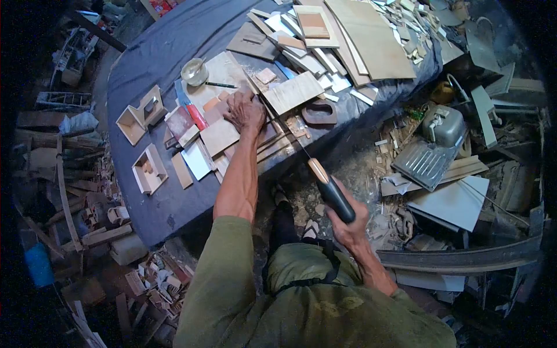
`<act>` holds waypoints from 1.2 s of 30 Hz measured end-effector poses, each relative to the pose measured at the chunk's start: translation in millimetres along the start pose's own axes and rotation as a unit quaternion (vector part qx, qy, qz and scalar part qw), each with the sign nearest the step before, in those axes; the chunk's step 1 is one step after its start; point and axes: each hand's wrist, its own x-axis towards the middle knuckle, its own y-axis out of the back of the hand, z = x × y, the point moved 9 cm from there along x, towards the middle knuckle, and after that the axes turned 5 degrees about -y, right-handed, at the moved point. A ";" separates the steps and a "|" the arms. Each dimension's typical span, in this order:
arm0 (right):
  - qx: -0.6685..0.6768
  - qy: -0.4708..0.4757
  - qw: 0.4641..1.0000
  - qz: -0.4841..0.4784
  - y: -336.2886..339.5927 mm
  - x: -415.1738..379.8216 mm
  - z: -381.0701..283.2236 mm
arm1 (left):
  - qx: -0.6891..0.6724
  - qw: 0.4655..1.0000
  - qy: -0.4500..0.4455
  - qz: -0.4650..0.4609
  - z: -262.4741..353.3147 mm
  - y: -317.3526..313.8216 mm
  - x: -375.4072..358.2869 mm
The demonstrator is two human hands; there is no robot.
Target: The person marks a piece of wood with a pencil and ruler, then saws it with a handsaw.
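My right hand [351,223] is wrapped around the black and light-wood handle of a handsaw [332,196]. Its thin blade points up and left to the table's edge, beside wood pieces near my left hand. My left hand [246,111] bears down on a wood piece with bent fingers; most of that piece is hidden under it. Just left of this hand lie a flat wooden board [219,137] and a red-handled tool [197,117]. Right of the blade rests a pale board [293,93], with a dark oval wooden ring [319,113] near it.
Small open wooden boxes [149,169] stand on the dark cloth-covered table [130,81]. A jar [194,72] with a stick in it and a pencil [221,85] lie farther back. Stacked boards [371,40] fill the far right. A metal sink [432,153] and scraps clutter the floor.
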 end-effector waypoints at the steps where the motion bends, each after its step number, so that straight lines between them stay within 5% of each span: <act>1: 0.000 -0.008 1.000 -0.007 -0.3 -0.1 -0.8 | 0.003 1.000 0.001 -0.005 1.5 1.9 1.0; 5: 0.013 0.044 0.999 0.009 9.9 -22.2 0.4 | 0.012 1.000 -0.003 -0.007 2.0 -1.2 3.0; 10: -0.003 -0.061 0.998 -0.020 -9.1 5.4 6.7 | 0.006 1.000 -0.006 -0.012 -0.7 -1.3 1.0; 13: -0.002 0.036 0.999 0.017 4.0 -14.7 -5.4 | 0.008 1.000 0.000 -0.012 -2.4 -2.7 2.7; 17: -0.026 0.043 0.998 0.025 2.2 -4.0 -19.1 | 0.018 0.999 0.010 -0.031 -1.9 -3.8 -1.1; 18: -0.006 -0.045 0.999 -0.017 -6.8 5.2 -3.5 | 0.017 0.999 0.012 -0.033 -0.7 -1.6 -2.7; 22: -0.001 0.053 0.998 0.019 8.0 -15.6 -11.7 | 0.014 0.999 0.016 -0.025 0.8 1.2 1.3; 36: -0.006 -0.014 1.000 0.006 0.0 -3.6 -8.7 | 0.008 1.000 0.008 -0.017 0.1 1.7 -0.8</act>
